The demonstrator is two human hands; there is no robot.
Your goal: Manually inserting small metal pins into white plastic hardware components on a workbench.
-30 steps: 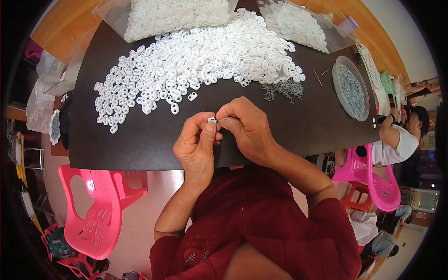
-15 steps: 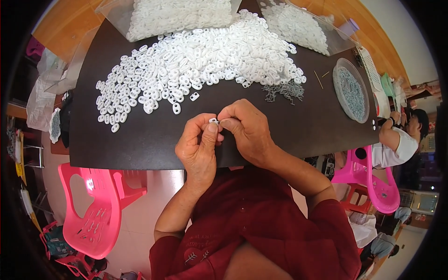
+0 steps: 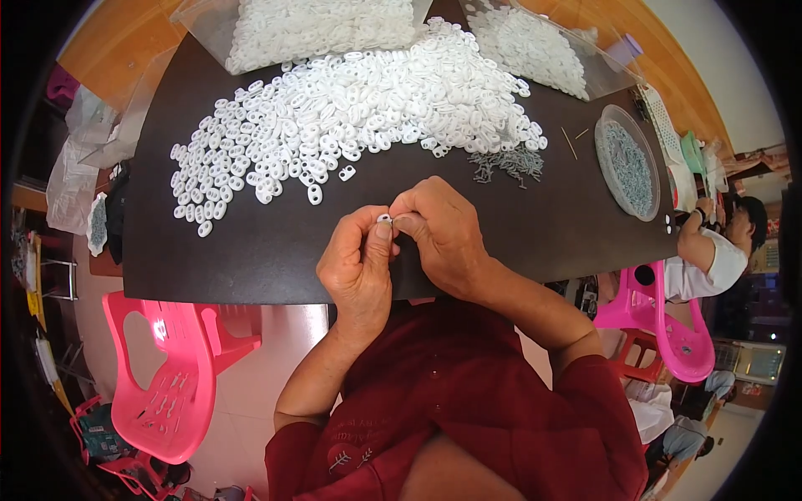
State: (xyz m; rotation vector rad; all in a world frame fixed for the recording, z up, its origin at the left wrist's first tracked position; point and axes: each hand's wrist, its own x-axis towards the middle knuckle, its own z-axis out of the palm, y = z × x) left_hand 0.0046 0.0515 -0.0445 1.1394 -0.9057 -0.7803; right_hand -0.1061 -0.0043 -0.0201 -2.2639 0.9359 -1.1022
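Between the thumb and fingers of my left hand [image 3: 355, 263] is a small white oval plastic piece with holes [image 3: 383, 218]. My right hand [image 3: 444, 232] is closed in a pinch at the right side of that piece, thumb and forefinger touching its edge. Whatever sits between the right fingertips is too small and hidden to make out. Beyond both hands spreads a large heap of the same white oval pieces [image 3: 334, 108], a loose one [image 3: 347, 173] lying at its near edge. Against the heap's right end lies a small pile of grey screws [image 3: 507, 165].
Two clear bins [image 3: 209, 37] of white pieces stand at the back of the dark table [image 3: 251, 259]. A round tub of grey screws [image 3: 608, 167] is at the right, near two thin sticks [image 3: 570, 144]. Pink chairs [image 3: 171, 392] flank me; another person [image 3: 718, 250] sits far right.
Both hands stay together in almost the same place. The white piece has tilted slightly between the fingertips, and my left hand has shifted a little to the right.
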